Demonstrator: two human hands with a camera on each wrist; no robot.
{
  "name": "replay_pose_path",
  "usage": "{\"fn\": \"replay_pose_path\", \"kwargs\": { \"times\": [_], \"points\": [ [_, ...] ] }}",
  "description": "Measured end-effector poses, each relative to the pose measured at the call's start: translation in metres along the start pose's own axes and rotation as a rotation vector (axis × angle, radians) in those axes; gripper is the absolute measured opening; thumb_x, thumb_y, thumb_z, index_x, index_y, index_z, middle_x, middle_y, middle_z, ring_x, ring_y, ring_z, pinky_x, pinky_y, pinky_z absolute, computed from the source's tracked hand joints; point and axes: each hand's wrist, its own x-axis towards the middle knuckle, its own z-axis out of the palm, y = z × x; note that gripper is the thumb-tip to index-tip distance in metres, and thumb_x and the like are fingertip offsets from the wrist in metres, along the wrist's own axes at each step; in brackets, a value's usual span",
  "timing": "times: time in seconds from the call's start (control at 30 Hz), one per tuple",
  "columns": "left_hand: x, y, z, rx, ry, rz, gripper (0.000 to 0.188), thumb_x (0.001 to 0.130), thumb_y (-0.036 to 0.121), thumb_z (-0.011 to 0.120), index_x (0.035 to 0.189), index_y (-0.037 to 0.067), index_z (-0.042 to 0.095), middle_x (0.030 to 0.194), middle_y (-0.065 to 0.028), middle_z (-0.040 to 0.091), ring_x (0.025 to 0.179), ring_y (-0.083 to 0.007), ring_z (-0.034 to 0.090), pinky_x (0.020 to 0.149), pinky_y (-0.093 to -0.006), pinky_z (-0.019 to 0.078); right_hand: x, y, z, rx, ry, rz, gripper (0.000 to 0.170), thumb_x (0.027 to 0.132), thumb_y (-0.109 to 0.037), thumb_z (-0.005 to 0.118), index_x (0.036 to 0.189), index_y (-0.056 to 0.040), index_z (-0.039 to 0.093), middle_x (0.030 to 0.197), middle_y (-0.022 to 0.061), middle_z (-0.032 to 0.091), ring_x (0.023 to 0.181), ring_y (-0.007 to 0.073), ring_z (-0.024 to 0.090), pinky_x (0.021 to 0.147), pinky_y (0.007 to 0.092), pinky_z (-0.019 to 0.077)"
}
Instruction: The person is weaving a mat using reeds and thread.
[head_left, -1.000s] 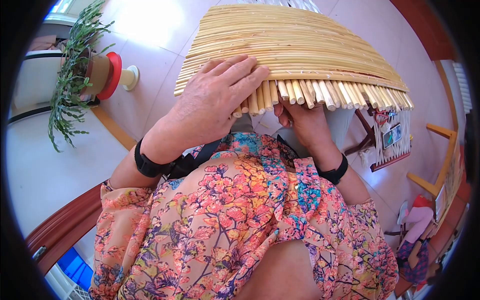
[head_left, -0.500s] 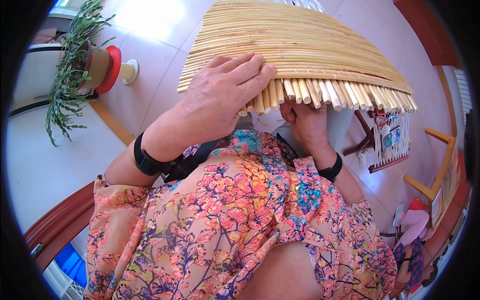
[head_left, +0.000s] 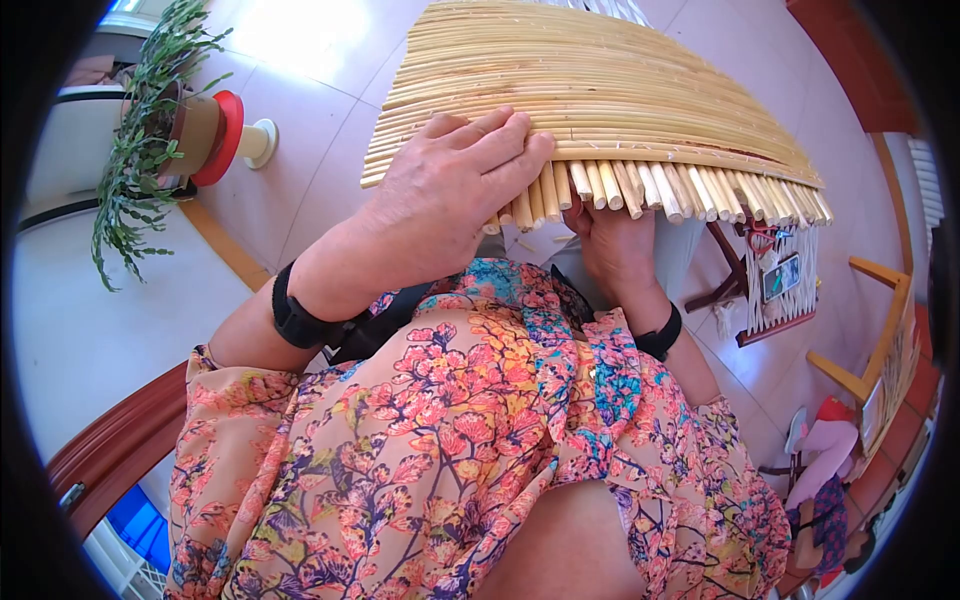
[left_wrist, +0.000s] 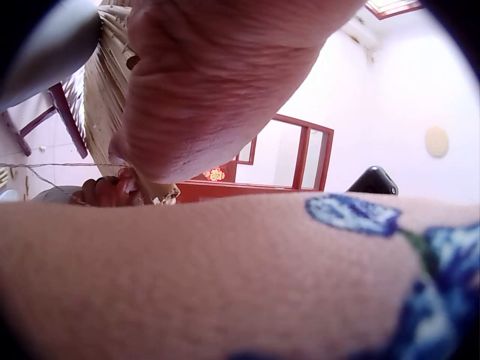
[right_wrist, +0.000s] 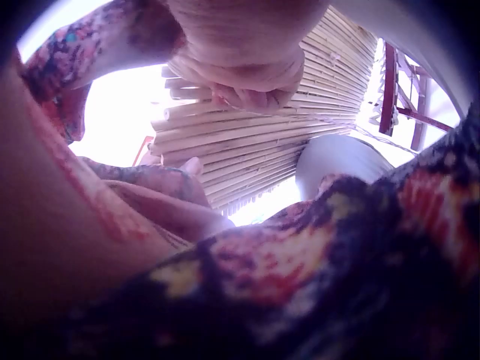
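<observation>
A mat of pale plant stalks point(head_left: 570, 90), stitched side by side, lies before the body with its uneven cut ends facing it. My left hand point(head_left: 425, 200) grips its near left edge, fingers spread over the top; in the right wrist view its thumb point(right_wrist: 193, 166) shows at the underside. Under the cut ends, my right hand point(head_left: 620, 245) has its fingers curled close to the mat's underside, the tips partly hidden by the stalks. In the left wrist view a thin thread point(left_wrist: 60, 164) runs to the right hand's fingers.
A low stool with a woven white seat point(head_left: 800, 265) stands at the right, a phone point(head_left: 781, 278) and red-handled scissors point(head_left: 765, 238) on it. Beyond are a wooden frame point(head_left: 885, 330) and a seated person point(head_left: 825, 500). A potted plant point(head_left: 150, 150) is at the left.
Both hands and the mat have shifted slightly to the right in the head view. The right hand's fingers have curled tighter under the stalk ends; the left keeps its grip.
</observation>
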Motion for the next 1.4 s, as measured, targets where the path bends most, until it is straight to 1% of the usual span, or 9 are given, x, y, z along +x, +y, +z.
{"fn": "replay_pose_path", "kwargs": {
  "times": [0.03, 0.1, 0.2, 0.77, 0.97, 1.03, 1.1, 1.17, 1.4],
  "points": [
    [0.0, 0.0, -0.001, -0.001, 0.0, -0.002, 0.065, 0.067, 0.003, 0.057, 0.13, 0.007, 0.043, 0.127, -0.0151, 0.049, 0.118, -0.0308, 0.047, 0.093, -0.0414, 0.0393, 0.001, 0.001, -0.003, -0.001, 0.0, 0.002, 0.019, 0.088, -0.007, 0.055, 0.106, -0.0112, 0.056, 0.091, 0.0003, 0.062, 0.079, 0.0117, 0.061, 0.066, 0.0242, 0.0519],
    [0.0, -0.001, -0.002, 0.003, -0.019, -0.007, 0.064, 0.068, 0.004, 0.059, 0.13, 0.007, 0.043, 0.128, -0.0148, 0.048, 0.119, -0.0309, 0.046, 0.095, -0.0419, 0.038, 0.004, 0.003, -0.015, -1.032, -0.188, -0.62, 0.022, 0.086, -0.004, 0.054, 0.107, -0.0105, 0.054, 0.082, -0.0015, 0.061, 0.073, 0.0092, 0.059, 0.066, 0.0224, 0.05],
    [0.001, -0.001, -0.001, -0.019, -0.059, -0.014, 0.065, 0.068, 0.005, 0.06, 0.13, 0.008, 0.043, 0.129, -0.0139, 0.047, 0.12, -0.0309, 0.045, 0.096, -0.0418, 0.0367, 0.008, -0.004, -0.023, -0.745, -0.265, -0.169, 0.013, 0.087, -0.006, 0.051, 0.1, -0.0087, 0.054, 0.072, -0.0029, 0.057, 0.062, 0.0078, 0.054, 0.061, 0.0213, 0.0456],
    [-0.006, 0.002, 0.007, -0.007, -0.047, -0.017, 0.066, 0.067, 0.005, 0.062, 0.13, 0.008, 0.043, 0.129, -0.0138, 0.046, 0.12, -0.0307, 0.044, 0.097, -0.0417, 0.0356, 0.002, -0.002, -0.018, -0.391, -0.247, 0.014, 0.012, 0.092, -0.019, 0.049, 0.097, -0.0079, 0.052, 0.068, 0.0011, 0.05, 0.05, 0.0063, 0.039, 0.042, 0.0194, 0.0281],
    [-0.004, 0.003, 0.004, -0.007, -0.022, -0.022, 0.067, 0.066, 0.004, 0.062, 0.13, 0.007, 0.043, 0.128, -0.0149, 0.047, 0.118, -0.0316, 0.045, 0.097, -0.0412, 0.0361, 0.005, -0.003, -0.028, -0.662, -0.307, -0.275, 0.022, 0.09, -0.017, 0.052, 0.108, -0.0041, 0.053, 0.086, 0.006, 0.059, 0.068, 0.0126, 0.057, 0.057, 0.0265, 0.0474],
    [-0.002, 0.003, 0.0, -0.006, -0.016, -0.019, 0.067, 0.066, 0.004, 0.062, 0.13, 0.007, 0.042, 0.128, -0.0153, 0.047, 0.118, -0.0319, 0.045, 0.097, -0.0411, 0.0364, 0.013, -0.006, -0.032, -1.35, -0.361, -0.725, 0.023, 0.088, -0.015, 0.055, 0.108, -0.0032, 0.055, 0.095, 0.0058, 0.06, 0.08, 0.0149, 0.06, 0.069, 0.0295, 0.0507],
    [0.004, 0.001, -0.007, 0.018, -0.027, -0.03, 0.066, 0.067, 0.004, 0.061, 0.129, 0.006, 0.042, 0.126, -0.0154, 0.048, 0.116, -0.0321, 0.047, 0.096, -0.0404, 0.0375, 0.015, -0.012, -0.021, -1.11, -0.294, -0.584, 0.017, 0.086, -0.01, 0.056, 0.101, -0.002, 0.058, 0.087, 0.0055, 0.06, 0.071, 0.0145, 0.059, 0.063, 0.0274, 0.0486],
    [0.011, 0.0, -0.015, 0.066, -0.046, -0.039, 0.064, 0.067, 0.006, 0.062, 0.128, 0.005, 0.043, 0.123, -0.0154, 0.049, 0.113, -0.0322, 0.048, 0.094, -0.0403, 0.0384, 0.018, -0.029, -0.002, -0.473, -0.253, -0.107, 0.015, 0.084, -0.008, 0.058, 0.097, -0.0012, 0.059, 0.077, 0.0056, 0.06, 0.062, 0.0136, 0.055, 0.056, 0.0267, 0.0449],
    [0.031, 0.008, -0.024, 0.133, 0.033, -0.207, 0.043, 0.073, 0.021, 0.065, 0.11, 0.004, 0.052, 0.098, -0.0125, 0.058, 0.094, -0.0302, 0.056, 0.08, -0.04, 0.0447, 0.045, -0.03, 0.021, -0.209, -0.317, -0.072, 0.01, 0.08, -0.003, 0.061, 0.089, 0.0005, 0.059, 0.071, 0.005, 0.058, 0.055, 0.0111, 0.051, 0.048, 0.0236, 0.0408]
  ]
}}
